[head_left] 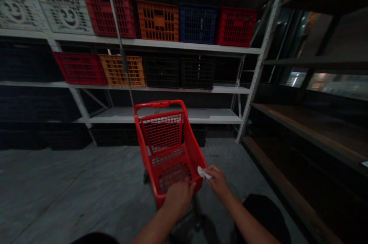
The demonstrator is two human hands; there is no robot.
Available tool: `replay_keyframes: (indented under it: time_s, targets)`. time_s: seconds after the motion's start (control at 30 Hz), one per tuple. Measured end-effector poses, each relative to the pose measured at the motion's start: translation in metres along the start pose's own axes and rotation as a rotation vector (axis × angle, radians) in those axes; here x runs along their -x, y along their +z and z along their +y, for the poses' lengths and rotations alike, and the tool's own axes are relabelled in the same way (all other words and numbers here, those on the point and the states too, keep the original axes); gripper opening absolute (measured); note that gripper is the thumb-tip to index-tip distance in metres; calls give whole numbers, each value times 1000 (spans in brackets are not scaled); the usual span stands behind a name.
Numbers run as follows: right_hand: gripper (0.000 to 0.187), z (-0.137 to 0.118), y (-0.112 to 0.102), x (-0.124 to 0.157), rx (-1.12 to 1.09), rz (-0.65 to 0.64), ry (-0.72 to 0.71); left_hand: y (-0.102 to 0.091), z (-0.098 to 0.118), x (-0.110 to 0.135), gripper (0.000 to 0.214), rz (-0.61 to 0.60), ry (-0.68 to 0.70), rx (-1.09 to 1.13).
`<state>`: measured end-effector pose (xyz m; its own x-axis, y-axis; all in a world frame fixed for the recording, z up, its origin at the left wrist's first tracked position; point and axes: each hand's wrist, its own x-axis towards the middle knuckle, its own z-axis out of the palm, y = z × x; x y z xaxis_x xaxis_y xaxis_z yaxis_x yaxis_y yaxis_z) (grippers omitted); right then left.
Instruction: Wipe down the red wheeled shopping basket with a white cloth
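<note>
A red plastic shopping cart [163, 134] stands on the floor in front of me, its handle bar at the far end and a thin pole rising from its far left corner. My left hand [178, 196] is wrapped over the cart's near rim, with the fingers reaching inside. Just right of the rim, my right hand [217, 178] pinches a crumpled white tissue [203, 172] against the cart's near right corner. The cart basket has nothing in it that I can see.
Metal shelving [172, 44] runs behind the cart, bearing red, orange, blue, black and white crates, such as an orange crate [158, 21]. Brown shelves [310, 125] line the right side. Dark crates [66, 136] sit low at the left. My knees show at the bottom edge.
</note>
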<state>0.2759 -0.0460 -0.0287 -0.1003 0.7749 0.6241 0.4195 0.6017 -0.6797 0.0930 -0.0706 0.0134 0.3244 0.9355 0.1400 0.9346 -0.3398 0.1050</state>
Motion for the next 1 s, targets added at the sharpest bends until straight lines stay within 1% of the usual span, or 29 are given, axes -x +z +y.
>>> replay_keyframes:
  time_s: [0.07, 0.13, 0.3, 0.37, 0.43, 0.57, 0.63, 0.7, 0.77, 0.83, 0.9, 0.97, 1.0]
  targets:
    - [26, -3, 3, 1, 2, -26, -13, 6, 8, -7, 46, -34, -35, -3]
    - [24, -2, 2, -7, 45, -25, -24, 11, 9, -11, 45, -36, -35, -8]
    - [19, 8, 2, -47, 162, 58, -51, 14, 1, -12, 44, -36, -61, -23]
    - [17, 10, 5, -53, 162, 77, -65, 13, -3, -11, 43, -38, -59, -39]
    - [16, 8, 8, -47, 136, 51, -69, 11, -6, -8, 43, -39, -50, -41]
    - [14, -5, 7, -16, 59, -136, -52, 5, -16, -2, 49, -34, -38, -27]
    - [15, -8, 6, -11, 57, -195, -50, 2, -21, 0, 52, -48, -30, -31]
    - [18, -5, 6, -22, 96, -200, -59, -1, -24, 1, 52, -67, -19, -38]
    - [21, 3, 9, -46, 154, -165, -80, -3, -26, 0, 52, -69, -5, -42]
    - [22, 15, 14, -75, 216, -95, -90, -4, -27, 0, 53, -71, 3, -44]
    - [23, 26, 18, -95, 261, -13, -97, -6, -30, 0, 54, -81, 7, -45]
    - [24, 30, 21, -100, 270, 23, -119, -7, -34, 1, 54, -93, 2, -51]
    - [25, 30, 21, -95, 258, 8, -140, -7, -37, 1, 54, -95, 4, -55]
